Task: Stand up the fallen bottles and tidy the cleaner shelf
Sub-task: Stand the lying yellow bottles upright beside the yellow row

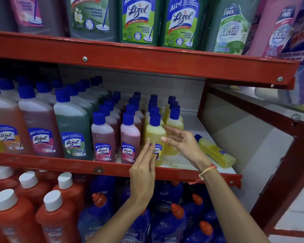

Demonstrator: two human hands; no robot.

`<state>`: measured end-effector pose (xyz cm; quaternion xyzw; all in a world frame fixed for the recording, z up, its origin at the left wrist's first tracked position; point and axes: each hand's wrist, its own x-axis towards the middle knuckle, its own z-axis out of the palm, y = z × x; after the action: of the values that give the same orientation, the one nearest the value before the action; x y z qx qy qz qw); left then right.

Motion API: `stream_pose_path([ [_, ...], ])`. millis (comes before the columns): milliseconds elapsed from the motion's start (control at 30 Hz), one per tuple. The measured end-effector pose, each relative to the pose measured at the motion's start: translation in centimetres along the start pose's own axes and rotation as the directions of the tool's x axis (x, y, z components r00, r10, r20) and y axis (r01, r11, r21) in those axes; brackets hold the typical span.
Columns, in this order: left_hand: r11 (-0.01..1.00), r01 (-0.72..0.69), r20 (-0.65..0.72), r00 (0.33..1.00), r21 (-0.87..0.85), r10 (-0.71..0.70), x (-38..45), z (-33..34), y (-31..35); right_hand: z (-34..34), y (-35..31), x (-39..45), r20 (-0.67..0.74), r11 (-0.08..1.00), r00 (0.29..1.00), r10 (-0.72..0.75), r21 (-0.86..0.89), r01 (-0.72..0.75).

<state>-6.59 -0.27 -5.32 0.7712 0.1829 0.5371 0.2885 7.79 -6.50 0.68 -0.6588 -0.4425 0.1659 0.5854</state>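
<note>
A small yellow Lizol bottle (155,135) with a blue cap stands upright at the front of the middle shelf (60,164). My left hand (144,171) is at its lower left, fingers straight and touching its label. My right hand (184,144) is at its right side, fingers spread, fingertips on or just off the bottle. Neither hand closes around it. Another yellow bottle (216,151) lies on its side on the white shelf floor to the right, cap pointing back-left. More yellow bottles (174,121) stand in rows behind.
Pink bottles (130,137) and larger green and pink Lizol bottles (72,127) stand to the left. Big cleaner bottles (139,20) fill the top shelf; red and blue bottles (56,216) sit below. A red frame post (288,163) bounds the shelf's right end.
</note>
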Motion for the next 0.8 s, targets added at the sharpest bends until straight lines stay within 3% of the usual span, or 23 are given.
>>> stream_pose_path([
  [133,0.989,-0.142,0.04,0.989,-0.049,0.144,0.5,1.9,1.8,-2.7,-0.1,-0.7,-0.087,1.0,0.996,0.006,0.016,-0.005],
  [233,0.984,-0.154,0.11,0.98,-0.093,0.164,1.3,4.4,3.1,-5.7,0.6,-1.2,-0.252,0.998,0.966,0.057,0.038,-0.049],
  [300,0.987,-0.119,0.186,0.973,-0.106,0.137,1.7,6.3,3.8,-7.7,1.6,-1.4,-0.398,0.991,0.916,0.057,-0.089,-0.1],
  [400,0.986,0.109,0.391,0.919,-0.127,-0.051,2.7,9.9,4.6,-10.6,3.6,-1.5,-0.533,0.867,0.846,0.014,-0.415,-0.275],
  [467,0.944,0.317,0.487,0.84,-0.087,-0.237,3.6,12.3,4.8,-12.1,4.9,-1.3,-0.54,0.756,0.835,0.103,-0.503,-0.419],
  [567,0.862,0.507,0.536,0.729,-0.006,-0.425,4.2,14.9,4.3,-13.5,5.9,-0.6,-0.5,0.594,0.813,0.299,-0.569,-0.569],
  [700,0.593,0.79,0.597,0.553,-0.155,-0.582,4.7,16.9,3.7,-13.9,5.9,0.1,-0.455,0.528,0.8,0.39,-0.601,-0.6],
  [800,0.431,0.869,0.624,0.481,-0.244,-0.616,4.9,17.4,4.2,-13.8,5.2,0.1,-0.445,0.527,0.799,0.405,-0.601,-0.601],
])
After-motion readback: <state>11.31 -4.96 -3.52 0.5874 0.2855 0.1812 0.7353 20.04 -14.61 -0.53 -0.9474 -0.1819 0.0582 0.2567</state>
